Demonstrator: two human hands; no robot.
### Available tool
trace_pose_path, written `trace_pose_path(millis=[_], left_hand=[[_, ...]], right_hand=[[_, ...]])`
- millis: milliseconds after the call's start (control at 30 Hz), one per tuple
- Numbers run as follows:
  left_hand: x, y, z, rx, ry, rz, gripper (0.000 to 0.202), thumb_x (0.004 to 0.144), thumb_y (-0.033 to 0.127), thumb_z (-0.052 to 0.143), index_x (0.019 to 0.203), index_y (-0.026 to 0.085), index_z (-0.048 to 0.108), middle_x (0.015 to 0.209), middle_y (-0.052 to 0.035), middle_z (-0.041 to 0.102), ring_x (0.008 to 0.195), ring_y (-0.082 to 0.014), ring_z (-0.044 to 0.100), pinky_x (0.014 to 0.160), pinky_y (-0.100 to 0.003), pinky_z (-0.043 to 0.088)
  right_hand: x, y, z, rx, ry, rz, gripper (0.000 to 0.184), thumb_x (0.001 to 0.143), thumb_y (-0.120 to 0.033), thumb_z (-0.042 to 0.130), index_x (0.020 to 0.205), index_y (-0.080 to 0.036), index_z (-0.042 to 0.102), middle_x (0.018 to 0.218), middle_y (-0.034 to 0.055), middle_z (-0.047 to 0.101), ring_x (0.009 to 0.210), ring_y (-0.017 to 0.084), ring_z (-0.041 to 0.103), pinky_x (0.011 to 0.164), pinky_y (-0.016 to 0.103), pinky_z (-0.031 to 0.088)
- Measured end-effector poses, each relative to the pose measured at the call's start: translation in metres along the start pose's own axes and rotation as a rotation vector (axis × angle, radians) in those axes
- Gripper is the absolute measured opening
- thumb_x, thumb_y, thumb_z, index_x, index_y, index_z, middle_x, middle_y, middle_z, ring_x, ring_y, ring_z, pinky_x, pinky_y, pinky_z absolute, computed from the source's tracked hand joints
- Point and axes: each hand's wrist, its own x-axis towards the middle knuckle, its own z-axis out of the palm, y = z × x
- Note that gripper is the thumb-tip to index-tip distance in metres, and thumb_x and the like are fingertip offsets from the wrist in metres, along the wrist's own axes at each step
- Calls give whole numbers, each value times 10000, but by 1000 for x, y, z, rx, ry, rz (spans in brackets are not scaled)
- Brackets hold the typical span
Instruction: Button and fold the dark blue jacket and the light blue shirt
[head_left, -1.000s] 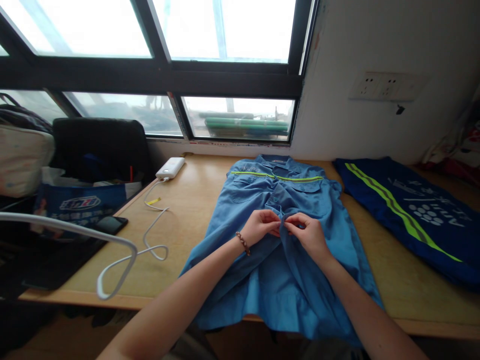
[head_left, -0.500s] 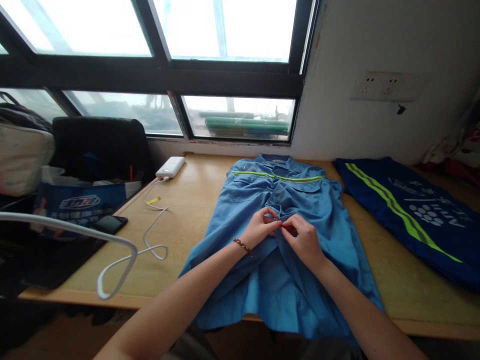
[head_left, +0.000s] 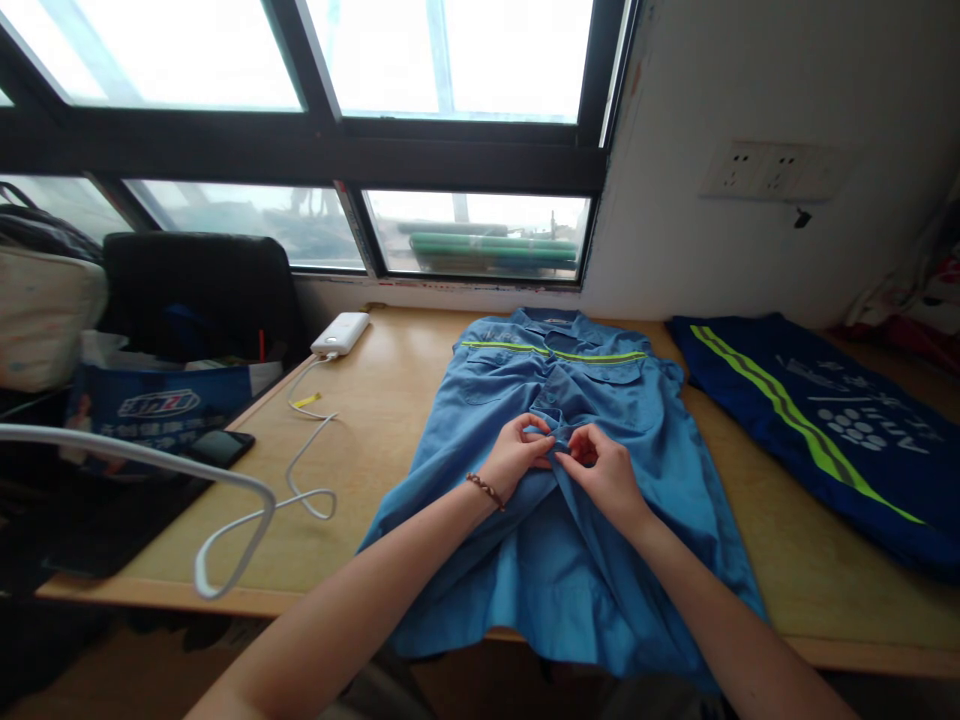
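A light blue work shirt (head_left: pixel 480 420) with a yellow-green stripe across the chest lies front up on the wooden desk (head_left: pixel 375 400). Its hem hangs over the near edge. My left hand (head_left: pixel 517 455), with a bead bracelet on the wrist, pinches the left edge of the shirt's front opening at mid-chest. My right hand (head_left: pixel 604 475) pinches the right edge right beside it, fingertips almost touching the left hand's. Both hands are closed on the fabric, and what sits between the fingertips is too small to make out.
A dark blue garment (head_left: pixel 817 420) with a yellow-green stripe lies at the right. A white power bank (head_left: pixel 341 335) and its looping cable (head_left: pixel 304 470) lie left of the shirt. A white hanger (head_left: pixel 150 470), a phone (head_left: pixel 221 448), bags and a black chair (head_left: pixel 202 290) fill the left side.
Both hands have shifted slightly up the shirt's front opening and drawn its two edges closer together. Nothing else has moved.
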Motion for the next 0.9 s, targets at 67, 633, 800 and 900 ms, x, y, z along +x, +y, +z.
trace_pose_path(millis=[67, 633, 800, 900], left_hand=[[0, 0, 0, -10, 4, 11, 346, 570, 253, 705, 780, 157, 447, 512, 54, 513, 471, -72, 518, 500, -194, 447], [-5, 7, 2, 121, -204, 242, 324, 677, 322, 640, 799, 178, 378, 580, 58, 487, 503, -55, 461, 492, -168, 353], [-5, 9, 1, 162, -256, 223, 343, 670, 385, 632, 812, 177, 400, 569, 58, 479, 504, -65, 469, 509, -181, 376], [-1, 6, -3, 212, -258, 205, 353, 695, 449, 583, 850, 176, 422, 581, 54, 477, 470, -68, 454, 477, -188, 378]], right_hand=[[1, 2, 0, 34, -20, 47, 192, 676, -320, 607, 700, -188, 470, 589, -34, 504, 531, 108, 490, 516, 223, 393], [4, 5, -2, 661, -283, 444, 340, 746, -456, 485, 565, -183, 395, 444, -64, 364, 385, 64, 331, 383, 195, 258], [4, 0, -4, 712, -367, 499, 348, 757, -459, 428, 548, -193, 346, 434, -70, 318, 373, 63, 307, 375, 194, 255], [4, 2, -1, 495, -349, 416, 406, 772, -529, 368, 540, -197, 342, 425, -71, 310, 370, 68, 305, 379, 199, 258]])
